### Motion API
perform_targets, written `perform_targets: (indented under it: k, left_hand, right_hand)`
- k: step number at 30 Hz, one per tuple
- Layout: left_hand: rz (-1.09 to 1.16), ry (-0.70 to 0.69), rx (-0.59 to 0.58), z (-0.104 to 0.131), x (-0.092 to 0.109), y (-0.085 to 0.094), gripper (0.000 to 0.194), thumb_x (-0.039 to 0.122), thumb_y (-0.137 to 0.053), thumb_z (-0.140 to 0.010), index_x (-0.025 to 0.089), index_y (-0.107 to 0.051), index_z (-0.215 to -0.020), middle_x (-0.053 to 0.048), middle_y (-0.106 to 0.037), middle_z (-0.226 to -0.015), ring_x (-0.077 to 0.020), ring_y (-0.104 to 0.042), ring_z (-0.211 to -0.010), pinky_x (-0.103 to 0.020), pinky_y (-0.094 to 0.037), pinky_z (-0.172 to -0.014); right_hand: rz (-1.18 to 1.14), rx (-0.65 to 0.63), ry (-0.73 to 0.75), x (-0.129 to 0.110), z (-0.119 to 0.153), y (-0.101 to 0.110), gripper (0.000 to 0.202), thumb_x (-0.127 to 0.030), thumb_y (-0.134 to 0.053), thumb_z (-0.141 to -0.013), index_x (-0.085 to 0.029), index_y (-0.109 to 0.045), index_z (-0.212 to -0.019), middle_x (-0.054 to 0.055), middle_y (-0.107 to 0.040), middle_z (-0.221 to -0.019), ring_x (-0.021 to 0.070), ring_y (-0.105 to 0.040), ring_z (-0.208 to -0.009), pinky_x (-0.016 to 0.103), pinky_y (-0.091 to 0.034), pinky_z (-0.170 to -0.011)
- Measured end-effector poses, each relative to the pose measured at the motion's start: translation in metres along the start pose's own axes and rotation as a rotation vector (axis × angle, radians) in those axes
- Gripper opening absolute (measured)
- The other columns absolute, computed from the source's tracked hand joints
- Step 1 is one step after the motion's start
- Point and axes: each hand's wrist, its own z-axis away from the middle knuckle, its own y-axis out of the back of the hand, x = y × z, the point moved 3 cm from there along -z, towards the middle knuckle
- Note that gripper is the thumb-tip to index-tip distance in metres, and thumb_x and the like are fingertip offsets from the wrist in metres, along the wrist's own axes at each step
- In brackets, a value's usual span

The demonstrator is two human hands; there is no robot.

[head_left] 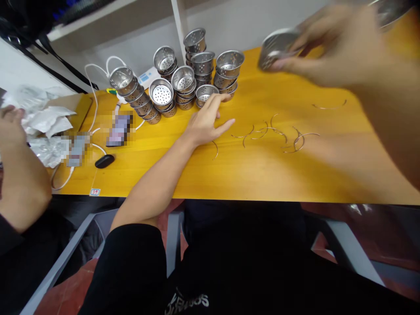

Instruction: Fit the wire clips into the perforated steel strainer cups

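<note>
My right hand (pixel 331 52), blurred by motion, grips a perforated metal cup (pixel 274 48) by its side, raised over the back right of the table. With fingers apart, my left hand (pixel 206 120) reaches over the table beside a low perforated cup (pixel 204 92); whether its fingertips touch that cup I cannot tell. Several stacks of similar cups stand behind it, among them a leaning stack (pixel 140 100) on the left and an upright stack (pixel 228 72) on the right. Thin curved wires (pixel 267 129) lie scattered between my hands.
A phone (pixel 120 130), a black oval case (pixel 104 161), white cables and plastic bags (pixel 47 120) lie on the left. Another person's arm (pixel 19 175) rests there. A shelf panel (pixel 179 30) stands behind the cups. A metal bowl-like object (pixel 390 12) sits at the upper right.
</note>
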Motion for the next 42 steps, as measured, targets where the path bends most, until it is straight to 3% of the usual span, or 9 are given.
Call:
perform_targets:
  k: [5,8,13,16,19,24,30,34,42]
  left_hand:
    - [0.019,-0.009,0.011,-0.006,-0.008,-0.012,0.099,0.055,-0.093,-0.11,0.032,-0.042,-0.191,-0.018,-0.064,-0.19,-0.0368,-0.076,-0.17,-0.054,-0.065,-0.141]
    - [-0.003,-0.043,0.041,-0.006,-0.005,-0.011,0.09,0.053,-0.091,-0.112,0.031,-0.046,-0.186,-0.016,-0.068,-0.187,-0.0362,-0.07,-0.179,-0.057,-0.059,-0.148]
    - [0.001,-0.011,0.078,-0.006,-0.006,-0.013,0.079,0.041,-0.086,-0.114,0.027,-0.05,-0.183,-0.019,-0.072,-0.181,-0.0353,-0.073,-0.175,-0.058,-0.058,-0.15]
    - [0.024,0.022,0.11,-0.009,-0.013,-0.018,0.078,0.033,-0.084,-0.112,0.024,-0.051,-0.182,-0.021,-0.071,-0.182,-0.0369,-0.07,-0.177,-0.061,-0.053,-0.154]
    - [0.039,0.029,0.113,-0.011,-0.02,-0.021,0.079,0.031,-0.087,-0.11,0.021,-0.052,-0.181,-0.022,-0.072,-0.18,-0.0361,-0.071,-0.176,-0.057,-0.055,-0.154]
    - [0.094,0.022,0.073,-0.009,-0.02,-0.017,0.077,0.032,-0.09,-0.107,0.025,-0.056,-0.176,-0.019,-0.074,-0.178,-0.0341,-0.074,-0.17,-0.056,-0.059,-0.15]
    - [0.117,0.032,0.04,-0.008,-0.015,-0.014,0.077,0.039,-0.091,-0.107,0.025,-0.058,-0.176,-0.02,-0.076,-0.174,-0.036,-0.077,-0.165,-0.059,-0.061,-0.147]
    - [0.089,0.023,0.055,-0.008,-0.017,-0.014,0.074,0.039,-0.09,-0.108,0.026,-0.059,-0.174,-0.019,-0.076,-0.175,-0.0357,-0.076,-0.166,-0.06,-0.061,-0.148]
    - [0.02,-0.003,0.119,-0.011,-0.028,-0.015,0.08,0.034,-0.087,-0.108,0.025,-0.052,-0.179,-0.02,-0.071,-0.179,-0.0348,-0.072,-0.173,-0.058,-0.056,-0.152]
  right_hand:
    - [-0.04,-0.214,-0.017,-0.064,0.018,-0.069,0.042,-0.084,-0.089,-0.11,-0.046,-0.093,-0.126,0.008,-0.08,-0.161,0.0421,-0.072,-0.145,0.066,-0.062,-0.133]
    - [-0.058,-0.291,-0.001,-0.078,0.026,-0.085,0.056,-0.09,-0.083,-0.11,-0.048,-0.092,-0.145,0.009,-0.08,-0.164,0.0489,-0.067,-0.157,0.074,-0.058,-0.136]
    - [-0.245,-0.228,0.083,-0.069,0.035,-0.072,0.054,-0.079,-0.083,-0.115,-0.035,-0.082,-0.146,0.015,-0.074,-0.178,0.0409,-0.079,-0.138,0.06,-0.067,-0.12]
    - [-0.115,-0.167,-0.01,-0.047,0.039,-0.051,0.042,-0.053,-0.085,-0.115,-0.025,-0.08,-0.146,0.02,-0.084,-0.152,0.0313,-0.081,-0.111,0.05,-0.067,-0.1]
    - [0.134,-0.436,-0.123,-0.023,0.043,-0.046,0.035,-0.041,-0.094,-0.108,-0.025,-0.087,-0.138,0.011,-0.086,-0.109,0.0272,-0.077,-0.089,0.047,-0.062,-0.089]
    - [0.209,-0.647,-0.073,-0.006,0.042,-0.063,0.026,-0.026,-0.093,-0.105,-0.026,-0.092,-0.131,0.01,-0.091,-0.125,0.0289,-0.082,-0.099,0.046,-0.062,-0.094]
    - [0.25,-0.63,-0.008,-0.006,0.043,-0.084,0.006,-0.03,-0.081,-0.107,-0.031,-0.084,-0.102,0.003,-0.086,-0.102,0.0282,-0.073,-0.087,0.048,-0.058,-0.091]
    - [0.261,-0.632,-0.01,-0.013,0.046,-0.086,0.018,-0.033,-0.084,-0.104,-0.027,-0.071,-0.093,0.007,-0.08,-0.099,0.0267,-0.065,-0.086,0.045,-0.053,-0.087]
    - [0.19,-0.379,-0.012,-0.029,0.038,-0.069,0.012,-0.017,-0.075,-0.102,-0.025,-0.067,-0.104,0.014,-0.079,-0.113,0.0263,-0.067,-0.093,0.047,-0.058,-0.099]
